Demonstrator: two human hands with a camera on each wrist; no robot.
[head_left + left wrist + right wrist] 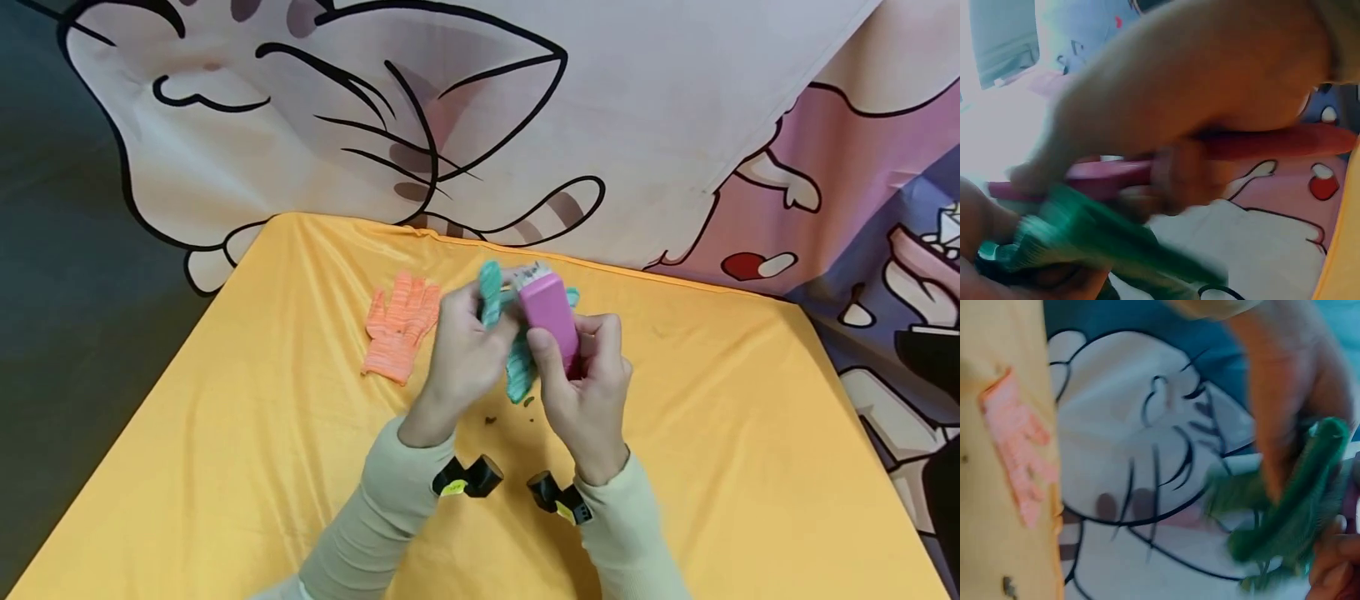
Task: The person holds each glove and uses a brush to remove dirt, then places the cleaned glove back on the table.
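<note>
My left hand point(468, 354) grips a green striped knit glove point(521, 367), raised above the yellow-covered table. In my right hand point(588, 383) is a pink long-handled brush point(549, 312), its thumb along the near side. The brush's whitish bristle end points away from me, right beside the glove and close to the left fingers. Blurred in the left wrist view, the glove point(1097, 237) overlaps the brush point(1116, 175). The right wrist view shows green fabric point(1297, 494) hanging from the left hand. An orange knit glove point(401, 329) lies flat on the table, left of both hands.
Small dark bits point(491, 420) lie on the yellow tablecloth point(712, 450) under the hands. Behind the table hangs a backdrop point(660, 125) with a cartoon cat. Dark floor point(90, 333) shows beyond the table's left edge.
</note>
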